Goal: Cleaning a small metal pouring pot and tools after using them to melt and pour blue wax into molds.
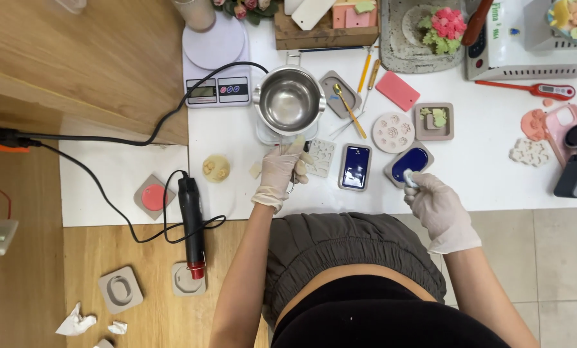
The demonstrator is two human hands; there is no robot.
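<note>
Left hand (281, 173), gloved, is curled tight around the handle of the steel pot (290, 100), which sits on a small stand on the white table (495, 174) right beside the kitchen scale (216, 64). Right hand (435, 205) (gloved too) has its fingers drawn together, pinching the near edge of the oval mould (410, 164) filled with dark blue. A rectangular blue-filled mould (355, 167) lies between the two hands, untouched.
</note>
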